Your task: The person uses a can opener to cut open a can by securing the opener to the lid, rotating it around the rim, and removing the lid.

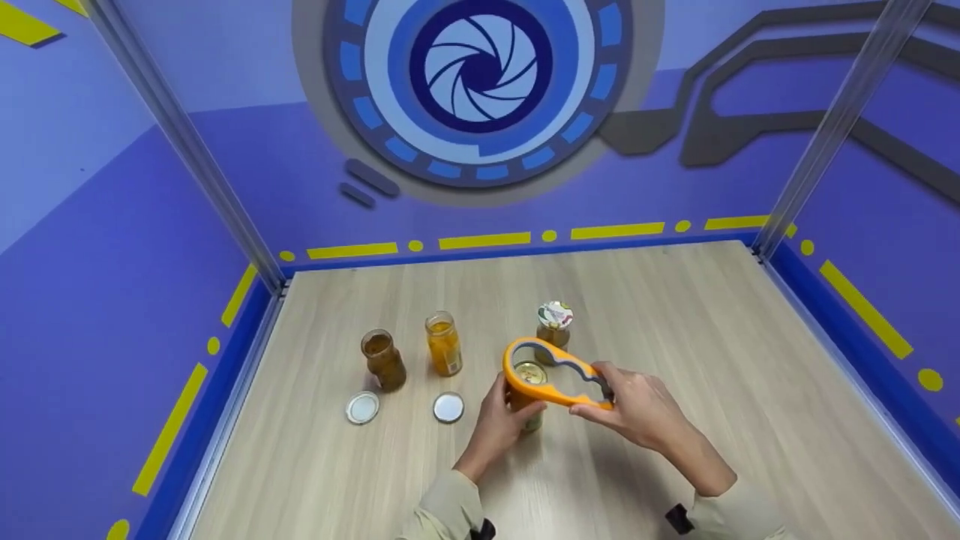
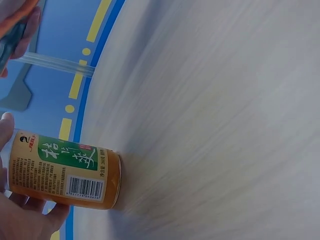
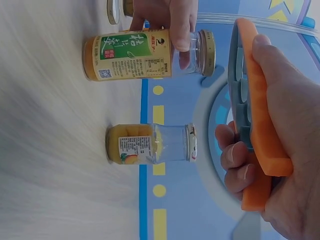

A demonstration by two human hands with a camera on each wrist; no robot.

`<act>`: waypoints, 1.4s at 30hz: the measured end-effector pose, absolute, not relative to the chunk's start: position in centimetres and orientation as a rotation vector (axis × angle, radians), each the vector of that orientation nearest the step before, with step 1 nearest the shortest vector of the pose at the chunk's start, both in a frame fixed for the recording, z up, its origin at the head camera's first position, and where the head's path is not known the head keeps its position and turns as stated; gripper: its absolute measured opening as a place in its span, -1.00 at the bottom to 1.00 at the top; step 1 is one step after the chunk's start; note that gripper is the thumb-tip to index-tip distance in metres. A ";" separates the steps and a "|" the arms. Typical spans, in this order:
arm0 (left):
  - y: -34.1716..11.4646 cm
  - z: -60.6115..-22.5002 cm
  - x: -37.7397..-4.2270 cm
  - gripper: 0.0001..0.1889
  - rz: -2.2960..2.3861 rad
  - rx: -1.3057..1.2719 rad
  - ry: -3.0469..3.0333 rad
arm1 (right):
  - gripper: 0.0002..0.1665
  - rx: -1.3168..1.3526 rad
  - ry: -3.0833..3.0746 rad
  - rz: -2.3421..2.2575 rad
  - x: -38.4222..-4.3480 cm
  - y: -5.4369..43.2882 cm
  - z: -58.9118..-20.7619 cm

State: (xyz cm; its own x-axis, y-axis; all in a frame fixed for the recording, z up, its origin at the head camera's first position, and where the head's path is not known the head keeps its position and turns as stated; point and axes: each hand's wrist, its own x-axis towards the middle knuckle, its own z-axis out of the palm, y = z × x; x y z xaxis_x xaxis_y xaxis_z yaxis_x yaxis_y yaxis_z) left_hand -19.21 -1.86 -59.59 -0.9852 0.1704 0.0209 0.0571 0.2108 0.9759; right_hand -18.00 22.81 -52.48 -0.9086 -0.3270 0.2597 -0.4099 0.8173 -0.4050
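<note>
My left hand (image 1: 499,427) grips a tall glass jar with a tan and green label (image 2: 65,170), fingers and thumb wrapped round its upper part. The jar stands upright on the table, and its gold lid (image 3: 207,52) is on. In my right hand (image 1: 637,405) is an orange jar opener with a grey toothed inside (image 3: 257,100), held by its handle end. The opener's loop hangs just above the gold lid, apart from it in the right wrist view. Close behind stands another capped jar with a patterned lid (image 1: 555,316) and pale yellow contents.
To the left are two uncapped jars, one with dark brown contents (image 1: 386,367) and one with orange contents (image 1: 445,349). Before them lie two loose lids, a left one (image 1: 363,407) and a right one (image 1: 448,407). Blue-purple panels (image 1: 247,202) enclose the wooden table (image 1: 660,315).
</note>
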 end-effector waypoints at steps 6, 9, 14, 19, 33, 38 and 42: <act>-1.4 -59.8 -17.9 -0.25 1.903 0.288 2.322 | -0.14 0.583 -2.835 0.691 -17.7 22.5 -52.7; -1.2 -59.8 -17.5 -0.21 1.903 0.253 2.285 | -0.16 0.618 -2.834 0.684 -17.7 22.2 -52.8; -0.9 -59.6 -17.3 -0.23 1.931 0.203 2.199 | -0.13 0.660 -2.837 0.653 -17.6 21.8 -52.9; -0.8 -59.5 -17.1 -0.24 1.933 0.207 2.161 | -0.11 0.670 -2.852 0.644 -17.6 21.6 -53.0; -0.6 -59.5 -16.3 -0.38 1.974 0.287 2.175 | -0.18 0.740 -2.842 0.530 -16.7 20.4 -52.8; -0.4 -59.7 -15.9 -0.41 2.011 0.309 2.224 | -0.16 0.636 -2.896 0.464 -15.6 19.2 -52.0; -0.2 -60.0 -15.8 -0.41 2.026 0.292 2.244 | -0.16 0.547 -2.919 0.485 -14.7 18.4 -51.7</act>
State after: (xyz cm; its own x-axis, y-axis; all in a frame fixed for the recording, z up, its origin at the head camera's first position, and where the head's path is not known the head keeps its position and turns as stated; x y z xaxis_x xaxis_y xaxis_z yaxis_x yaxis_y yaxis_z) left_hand -15.75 -0.23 -60.04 -0.9762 0.2110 0.0510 0.0722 0.0941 0.9929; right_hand -14.70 18.38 -51.70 -0.9255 -0.3300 0.1860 -0.3724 0.8824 -0.2874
